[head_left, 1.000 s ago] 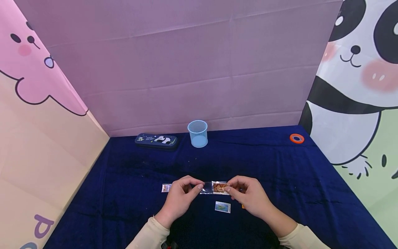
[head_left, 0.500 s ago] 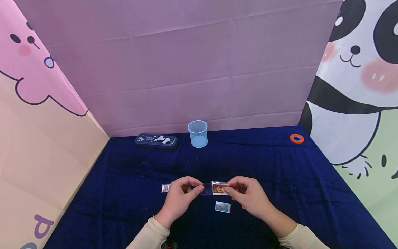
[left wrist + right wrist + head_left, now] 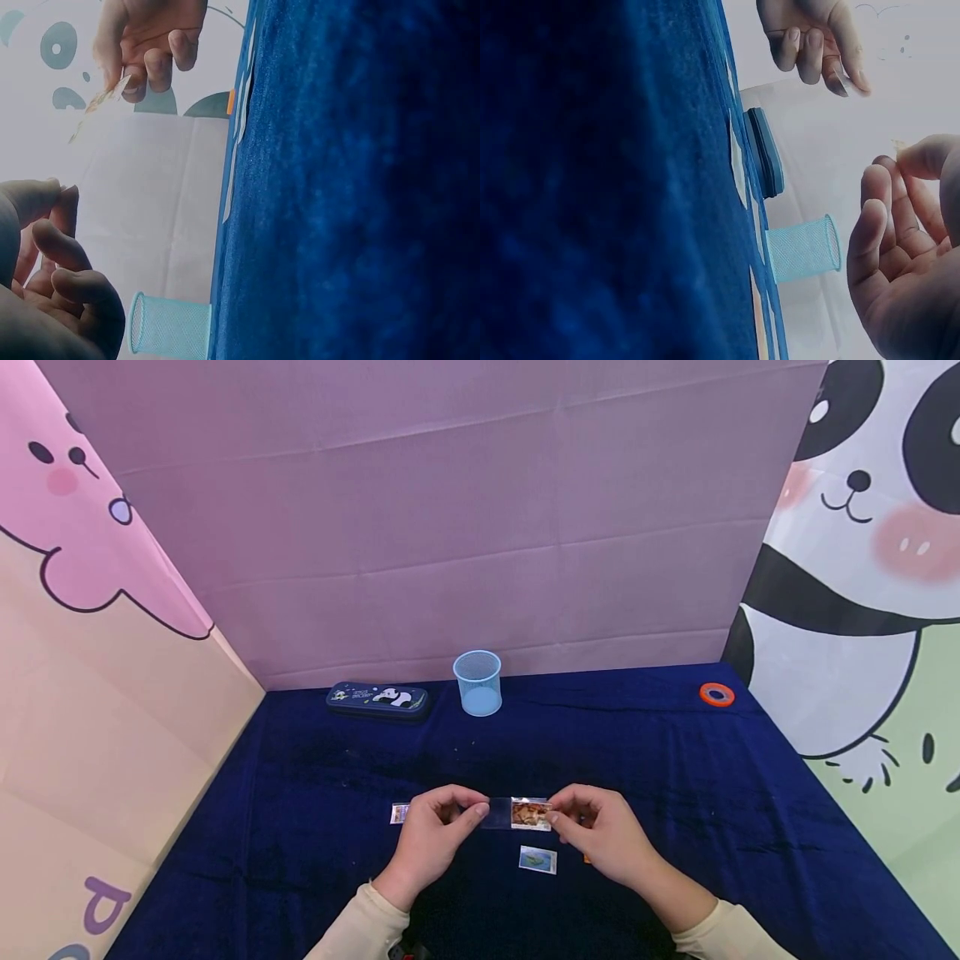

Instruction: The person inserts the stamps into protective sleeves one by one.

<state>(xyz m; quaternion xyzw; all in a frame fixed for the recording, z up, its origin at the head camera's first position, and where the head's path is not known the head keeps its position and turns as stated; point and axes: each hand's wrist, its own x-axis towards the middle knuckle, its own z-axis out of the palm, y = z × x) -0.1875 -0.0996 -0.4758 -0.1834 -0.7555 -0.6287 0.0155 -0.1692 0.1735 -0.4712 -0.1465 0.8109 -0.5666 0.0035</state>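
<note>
Between both hands stretches a clear plastic sleeve [image 3: 498, 813], held up above the cloth. Its right part carries a small brown picture card [image 3: 530, 814] with a white edge. My left hand [image 3: 438, 827] pinches the left end of the sleeve between thumb and index finger. At the card's right edge, my right hand [image 3: 600, 827] pinches with thumb and fingertip. A blue-green picture card [image 3: 537, 860] lies on the table below. Another small card [image 3: 399, 813] is partly hidden behind my left hand. An orange bit [image 3: 587, 859] peeks out beside my right hand.
At the back of the dark blue cloth [image 3: 315, 777] stand a panda pencil case [image 3: 377, 702] and a light blue mesh cup [image 3: 477, 683]. An orange ring-shaped roll [image 3: 717, 695] lies at the far right. Printed curtains rise along the back and sides.
The sleeve has tilted a little, so its glare has faded. My left fingertips have shifted slightly left, and the right thumb has slid slightly right toward the card's edge.
</note>
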